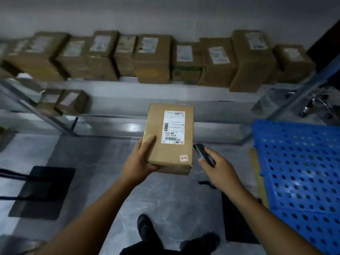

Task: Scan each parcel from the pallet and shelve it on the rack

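My left hand [140,161] grips a brown cardboard parcel [156,153] by its near left corner, thumb on top. The parcel is held flat in front of the rack, with a white shipping label [173,127] and barcodes facing up. My right hand [219,169] holds a small dark handheld scanner [202,153] just right of the parcel, its tip close to the parcel's right edge. The metal rack [128,87] stands ahead. The blue perforated plastic pallet [301,172] lies on the floor at the right, its visible part bare.
A row of several labelled cardboard parcels [152,59] fills the rack's upper shelf; two small parcels [70,102] sit on the lower shelf at left. A dark mat [44,192] lies on the grey floor at left. My shoes [147,229] show below. A chair base [316,103] stands behind the rack's right post.
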`<act>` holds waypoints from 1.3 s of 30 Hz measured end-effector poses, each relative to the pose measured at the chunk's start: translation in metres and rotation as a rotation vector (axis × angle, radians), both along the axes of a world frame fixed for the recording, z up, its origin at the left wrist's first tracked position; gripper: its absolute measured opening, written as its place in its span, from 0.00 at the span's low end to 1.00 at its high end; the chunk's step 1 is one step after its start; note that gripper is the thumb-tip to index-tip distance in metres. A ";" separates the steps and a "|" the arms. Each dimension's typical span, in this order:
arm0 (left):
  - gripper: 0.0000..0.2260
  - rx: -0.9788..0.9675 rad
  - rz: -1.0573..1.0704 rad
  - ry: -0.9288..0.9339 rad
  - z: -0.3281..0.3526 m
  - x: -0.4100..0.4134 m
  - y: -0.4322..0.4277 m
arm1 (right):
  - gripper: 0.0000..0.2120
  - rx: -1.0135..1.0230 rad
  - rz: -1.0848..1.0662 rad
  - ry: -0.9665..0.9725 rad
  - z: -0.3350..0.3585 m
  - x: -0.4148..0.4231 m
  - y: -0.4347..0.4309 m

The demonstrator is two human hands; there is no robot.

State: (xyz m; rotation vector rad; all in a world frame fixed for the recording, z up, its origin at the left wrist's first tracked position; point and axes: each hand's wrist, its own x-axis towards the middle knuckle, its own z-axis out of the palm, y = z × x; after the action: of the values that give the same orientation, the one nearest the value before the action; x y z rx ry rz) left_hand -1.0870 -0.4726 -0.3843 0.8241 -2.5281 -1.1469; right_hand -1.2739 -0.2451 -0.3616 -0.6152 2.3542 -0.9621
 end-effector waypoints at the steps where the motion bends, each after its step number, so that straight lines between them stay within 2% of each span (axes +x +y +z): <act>1: 0.49 0.006 0.034 0.004 0.000 0.020 -0.016 | 0.25 -0.005 0.040 -0.010 -0.001 0.011 -0.023; 9: 0.48 0.061 0.278 0.008 -0.015 0.160 -0.109 | 0.25 0.032 0.224 -0.088 -0.020 0.112 -0.174; 14: 0.47 0.083 0.340 -0.044 -0.031 0.202 -0.161 | 0.24 0.107 0.297 -0.114 -0.033 0.142 -0.241; 21: 0.48 0.116 0.363 -0.103 -0.066 0.199 -0.262 | 0.30 0.169 0.410 -0.114 -0.072 0.121 -0.348; 29: 0.48 0.125 0.398 -0.179 -0.086 0.168 -0.395 | 0.22 0.213 0.482 -0.173 -0.098 0.085 -0.494; 35: 0.47 0.129 0.355 -0.246 -0.109 0.151 -0.493 | 0.23 0.274 0.548 -0.155 -0.123 0.060 -0.590; 39: 0.48 0.138 0.271 -0.229 -0.156 0.139 -0.551 | 0.24 0.292 0.526 -0.149 -0.167 0.053 -0.630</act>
State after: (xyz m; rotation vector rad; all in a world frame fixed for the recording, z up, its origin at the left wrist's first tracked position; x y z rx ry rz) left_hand -0.9478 -1.0235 -0.5405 1.3576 -2.4277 -1.2039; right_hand -1.2209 -0.8750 -0.5284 -0.9405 1.9927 -0.4058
